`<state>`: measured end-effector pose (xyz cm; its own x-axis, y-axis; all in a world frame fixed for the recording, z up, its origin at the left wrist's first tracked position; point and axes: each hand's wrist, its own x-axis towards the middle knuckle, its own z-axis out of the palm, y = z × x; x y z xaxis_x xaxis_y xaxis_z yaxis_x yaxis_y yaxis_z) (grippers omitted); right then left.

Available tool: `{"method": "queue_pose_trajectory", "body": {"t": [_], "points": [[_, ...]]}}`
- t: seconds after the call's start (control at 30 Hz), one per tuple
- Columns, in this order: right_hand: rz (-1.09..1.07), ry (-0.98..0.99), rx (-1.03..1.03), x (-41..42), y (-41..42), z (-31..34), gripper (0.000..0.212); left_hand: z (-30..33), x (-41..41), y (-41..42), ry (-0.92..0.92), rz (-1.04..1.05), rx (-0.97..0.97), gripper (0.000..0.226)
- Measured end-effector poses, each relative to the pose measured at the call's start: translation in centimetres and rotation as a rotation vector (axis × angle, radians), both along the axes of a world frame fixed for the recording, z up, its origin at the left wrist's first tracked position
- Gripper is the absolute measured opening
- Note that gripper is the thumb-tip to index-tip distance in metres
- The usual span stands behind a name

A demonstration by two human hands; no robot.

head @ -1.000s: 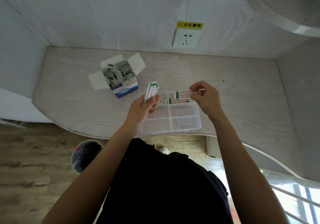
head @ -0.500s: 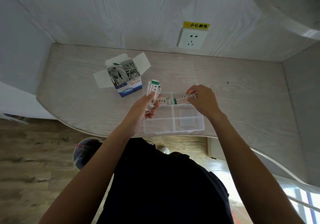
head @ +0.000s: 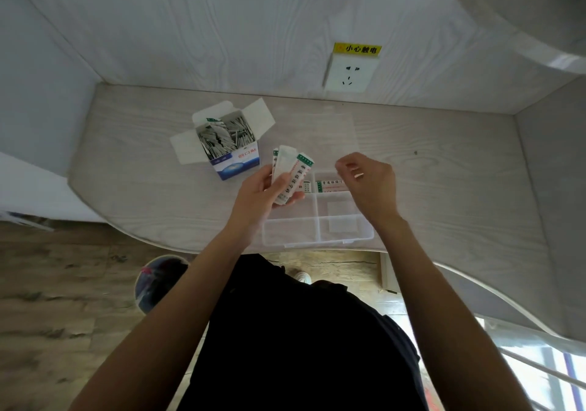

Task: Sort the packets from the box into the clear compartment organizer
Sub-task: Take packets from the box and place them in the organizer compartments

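Observation:
An open white-and-blue box (head: 233,163) full of thin packets stands on the desk at left. My left hand (head: 263,193) grips a fanned bundle of white packets with green and red print (head: 290,172), just left of the clear compartment organizer (head: 317,233). A packet (head: 331,185) lies in the organizer's far right compartment, and another shows in the far left one. My right hand (head: 367,183) hovers above that far right compartment, fingers loosely curled and holding nothing.
The organizer sits at the desk's curved front edge (head: 190,245). A wall socket (head: 348,72) with a yellow warning label is on the back wall. Side walls close in the desk on both sides. A round bin (head: 158,280) stands on the floor below.
My right hand let go of the packet it held; the packet now lies in the far right compartment and the hand has lifted. The left hand's bundle has fanned out.

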<state>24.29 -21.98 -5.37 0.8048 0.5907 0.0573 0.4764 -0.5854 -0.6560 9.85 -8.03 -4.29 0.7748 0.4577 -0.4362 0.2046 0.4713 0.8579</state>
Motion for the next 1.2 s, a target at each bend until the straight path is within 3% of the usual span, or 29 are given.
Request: {"method": "queue_pose_trajectory", "body": {"t": [0.1,0.27,0.43,0.53,0.63,0.7,0.83,0.93,1.03,1.1,1.2], "points": [[-0.064,0.471,0.276,-2.1,1.4,1.8,0.015,0.0,0.2,-0.3,0.017,-0.022,0.063,0.023],[-0.018,0.580,0.309,-3.2,2.3,1.7,0.020,0.1,0.4,-0.8,0.044,-0.081,0.114,0.026],[-0.008,0.492,0.266,-2.7,1.6,1.2,0.012,-0.4,-0.3,-0.4,0.118,-0.040,0.196,0.015],[-0.193,0.417,0.262,-0.8,0.1,0.2,0.009,-0.6,-1.4,0.3,0.135,0.025,0.204,0.019],[-0.288,0.175,0.011,0.8,-1.2,-1.4,0.009,-0.9,-2.5,1.0,0.184,0.017,0.268,0.013],[-0.289,0.150,-0.070,1.0,-1.2,-2.1,0.010,-1.3,-2.9,1.4,0.213,0.000,0.360,0.009],[-0.210,0.065,-0.262,0.6,0.0,-2.9,0.011,-1.6,-2.9,1.5,0.263,-0.009,0.454,0.012],[-0.096,-0.138,-0.518,0.4,0.2,-2.6,0.017,-1.3,-2.7,1.1,0.216,-0.017,0.425,0.015],[-0.105,-0.230,-0.357,0.0,0.1,-2.0,0.018,-1.1,-2.3,0.7,0.183,-0.038,0.421,0.015],[-0.089,-0.062,-0.070,-0.7,0.4,-1.0,0.019,-0.9,-2.1,0.5,0.175,-0.056,0.407,0.017],[0.044,0.571,0.171,-2.7,1.5,1.4,0.027,-0.5,-1.5,-0.2,0.162,-0.086,0.367,0.020]]}}
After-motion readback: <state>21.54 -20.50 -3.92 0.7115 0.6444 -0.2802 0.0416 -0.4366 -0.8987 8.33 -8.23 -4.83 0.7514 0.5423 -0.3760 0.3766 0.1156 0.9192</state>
